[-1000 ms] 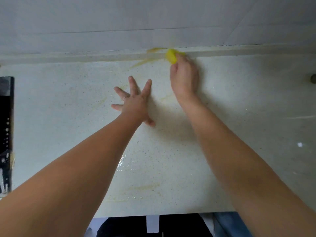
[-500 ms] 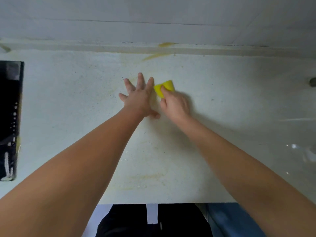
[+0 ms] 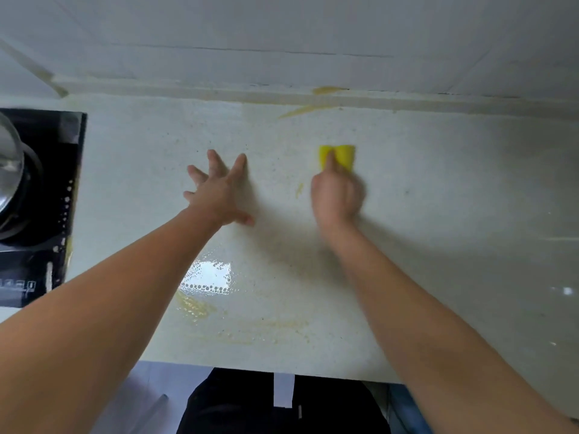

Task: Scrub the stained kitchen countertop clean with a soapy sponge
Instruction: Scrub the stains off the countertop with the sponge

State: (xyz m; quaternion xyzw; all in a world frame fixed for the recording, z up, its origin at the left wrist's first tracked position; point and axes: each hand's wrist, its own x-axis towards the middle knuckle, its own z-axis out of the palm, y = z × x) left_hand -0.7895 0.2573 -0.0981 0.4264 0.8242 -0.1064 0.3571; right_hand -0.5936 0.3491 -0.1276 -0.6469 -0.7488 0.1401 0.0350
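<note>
A pale speckled countertop point(image 3: 438, 189) runs under a white tiled wall. My right hand point(image 3: 336, 195) presses a yellow sponge point(image 3: 343, 155) flat onto it, fingers over the sponge's near half; the hand is blurred. My left hand point(image 3: 219, 192) lies flat on the counter to the left, fingers spread, holding nothing. Yellowish stains show: a smear point(image 3: 305, 110) by the back ledge, a blotch point(image 3: 327, 89) on the ledge itself, a small streak point(image 3: 299, 189) beside my right hand, and a patch point(image 3: 194, 305) near the front edge. Soapy wet film point(image 3: 208, 277) glistens beside my left forearm.
A black cooktop point(image 3: 59, 189) sits in the counter at the left, with a pot under a glass lid point(image 3: 9, 170) on it. The counter's front edge point(image 3: 282, 372) runs along the bottom. The counter meets a side wall at the back left corner.
My right hand has slid the sponge rightward, away from my left hand, after pulling it back from the rear ledge. My left hand has stayed flat; the view has shifted left.
</note>
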